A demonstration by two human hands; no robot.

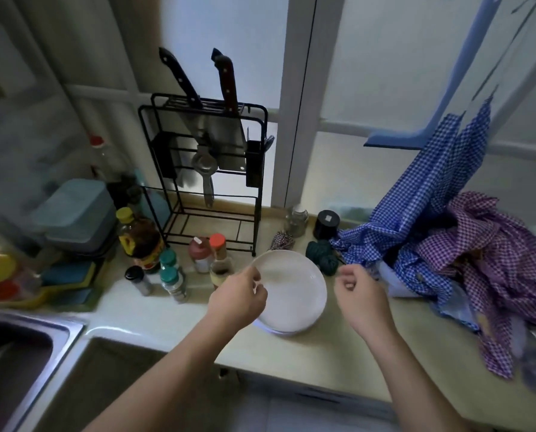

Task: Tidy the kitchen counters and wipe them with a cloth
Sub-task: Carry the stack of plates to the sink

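Head camera, looking down on a kitchen counter [173, 319] that is crowded, so the tidying seems barely begun. No wiping cloth is in either hand, and wiping looks not yet started.

A stack of white plates [294, 291] sits near the counter's front edge. The left hand [238, 299] reaches in from below, its fingers curled over the near left rim of the top plate, thumb and fingertips closed lightly on the edge. Whether it is lifting or only touching cannot be told.

The right hand [361, 296] hovers just right of the plates, apart from them. Its fingers are bent loosely inward in a half-closed curl, holding nothing.

Beyond the left fingers stand small spice jars [173, 279], a sauce bottle [141, 241] and two red-capped jars [209, 252]. Behind those is a black wire knife rack [204, 169] with two knives [226, 82] in it.

Just past the right fingers lies a ball of dark green yarn [321, 254], then a black jar [326, 224]. To the right of that hand, blue checked fabric [425, 194] and purple checked fabric [491, 263] lie heaped on the counter.

Far left of the left hand are sponges [70, 282], stacked grey containers [76, 213] and a steel sink [14, 353].

All of this is left to sort before wiping.
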